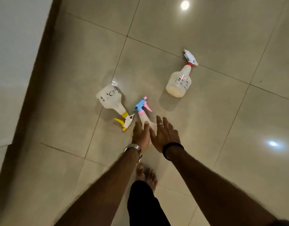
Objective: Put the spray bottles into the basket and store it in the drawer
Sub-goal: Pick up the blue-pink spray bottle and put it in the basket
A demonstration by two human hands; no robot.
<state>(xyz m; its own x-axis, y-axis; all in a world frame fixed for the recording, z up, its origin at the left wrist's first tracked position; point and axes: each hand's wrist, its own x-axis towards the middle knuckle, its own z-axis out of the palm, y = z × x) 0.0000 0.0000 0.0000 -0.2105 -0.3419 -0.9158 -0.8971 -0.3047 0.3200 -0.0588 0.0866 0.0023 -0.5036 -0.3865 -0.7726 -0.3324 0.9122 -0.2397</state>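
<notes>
Three translucent white spray bottles lie on their sides on the tiled floor. The one with a yellow trigger [109,99] is at the left. The one with a blue and pink head [142,107] is in the middle, its body partly hidden under my hands. The one with a red collar [178,84] lies further off to the right. My left hand [141,136], with a watch on the wrist, reaches over the middle bottle and its thumb rests on the bottle's neck. Beside it my right hand [165,136], wearing a ring, is spread flat. No basket or drawer is in view.
A pale wall or cabinet front [13,62] runs along the left side with a dark base strip. My bare foot [147,175] and a dark trouser leg stand just behind my hands. Glossy beige tiles [222,144] reflect ceiling lights.
</notes>
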